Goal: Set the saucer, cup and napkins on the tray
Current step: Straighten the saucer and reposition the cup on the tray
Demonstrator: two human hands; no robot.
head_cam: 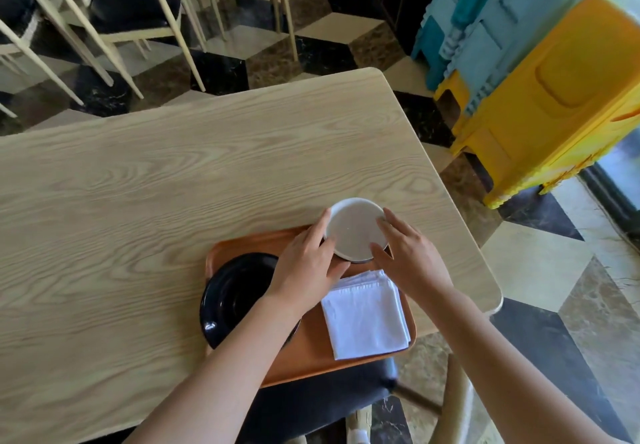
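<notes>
Nearest the lens: two bare forearms, cut off by the lower frame edge, reaching up to a rectangular orange plastic tray on the pale wood-grain counter. Near edge of the tray overhanging the counter, above a dark cushioned chair seat. On the tray's left, a glossy black round dish, partly hidden under the left wrist. On its right, a folded stack of white cloth napkins, far corner tucked beneath the right hand. At the tray's far edge, a round white saucer, tilted, lifted at its far side, caught between both hands: left hand with a grip closed on the left rim, right grip closed on the right rim. Something dark beneath the saucer, too hidden to identify. Beyond the counter, chequered stone floor, pale chair legs, stacked yellow and blue plastic stools.
</notes>
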